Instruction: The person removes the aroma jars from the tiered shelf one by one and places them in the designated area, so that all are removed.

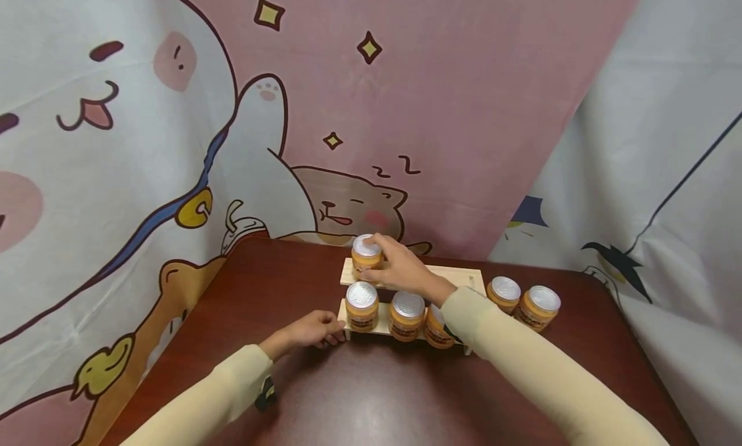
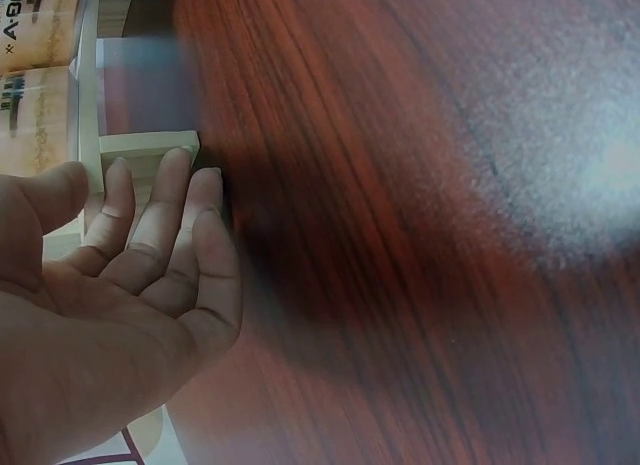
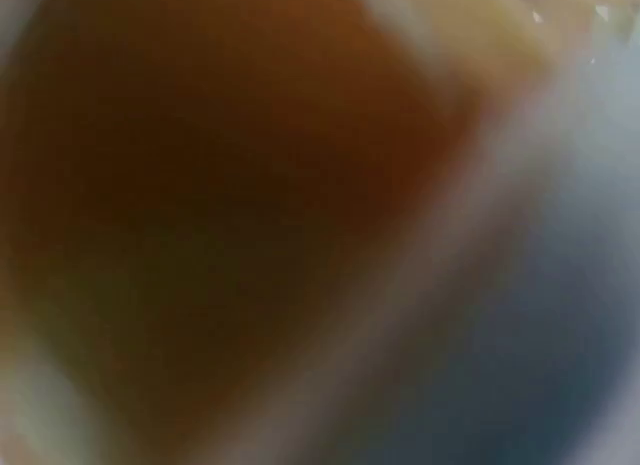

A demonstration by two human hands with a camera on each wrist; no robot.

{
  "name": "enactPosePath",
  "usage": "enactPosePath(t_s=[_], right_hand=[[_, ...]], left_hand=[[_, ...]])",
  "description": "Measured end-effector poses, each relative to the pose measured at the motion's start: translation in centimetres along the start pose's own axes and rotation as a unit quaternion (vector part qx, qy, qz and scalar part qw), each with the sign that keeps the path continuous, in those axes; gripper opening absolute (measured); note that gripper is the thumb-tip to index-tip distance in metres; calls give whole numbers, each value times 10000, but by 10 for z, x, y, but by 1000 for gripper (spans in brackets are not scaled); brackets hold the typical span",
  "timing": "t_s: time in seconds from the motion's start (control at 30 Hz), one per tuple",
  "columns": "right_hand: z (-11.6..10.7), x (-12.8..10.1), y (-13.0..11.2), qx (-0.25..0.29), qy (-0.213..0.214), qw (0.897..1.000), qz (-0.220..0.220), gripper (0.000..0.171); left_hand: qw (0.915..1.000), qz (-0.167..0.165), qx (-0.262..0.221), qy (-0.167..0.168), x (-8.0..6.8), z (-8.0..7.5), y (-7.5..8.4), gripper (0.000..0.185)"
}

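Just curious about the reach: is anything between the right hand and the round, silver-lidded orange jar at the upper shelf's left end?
Nothing visible: the right hand grips that round orange jar directly, at the left end of the pale wooden upper shelf. Another orange, silver-lidded jar stands in front, lower down, not between them.

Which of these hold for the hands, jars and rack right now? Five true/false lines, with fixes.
1. The right hand holds a jar at the upper shelf. True.
2. The left hand is lifting a jar. False: it is at the left end of the wooden rack.
3. Three lower jars stand on the lower shelf. True.
4. Two loose jars stand left of the rack. False: they stand on the table to its right.
5. The right wrist view shows sharp label text. False: it is blurred.
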State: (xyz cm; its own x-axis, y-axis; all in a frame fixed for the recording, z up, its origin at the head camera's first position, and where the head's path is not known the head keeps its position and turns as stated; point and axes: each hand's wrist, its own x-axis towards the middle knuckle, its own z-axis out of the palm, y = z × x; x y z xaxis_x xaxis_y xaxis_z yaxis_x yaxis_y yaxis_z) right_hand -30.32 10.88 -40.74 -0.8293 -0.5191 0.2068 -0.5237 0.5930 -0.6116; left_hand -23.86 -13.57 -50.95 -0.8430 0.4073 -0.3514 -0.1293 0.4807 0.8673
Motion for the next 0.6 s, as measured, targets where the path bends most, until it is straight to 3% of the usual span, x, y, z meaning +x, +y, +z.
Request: enactPosePath(t_s=[0.6], right_hand=[[9,-1,-5,319,283,9990,166,52]], left_hand=[[10000,-45,51,-48,-3,0,2,35]])
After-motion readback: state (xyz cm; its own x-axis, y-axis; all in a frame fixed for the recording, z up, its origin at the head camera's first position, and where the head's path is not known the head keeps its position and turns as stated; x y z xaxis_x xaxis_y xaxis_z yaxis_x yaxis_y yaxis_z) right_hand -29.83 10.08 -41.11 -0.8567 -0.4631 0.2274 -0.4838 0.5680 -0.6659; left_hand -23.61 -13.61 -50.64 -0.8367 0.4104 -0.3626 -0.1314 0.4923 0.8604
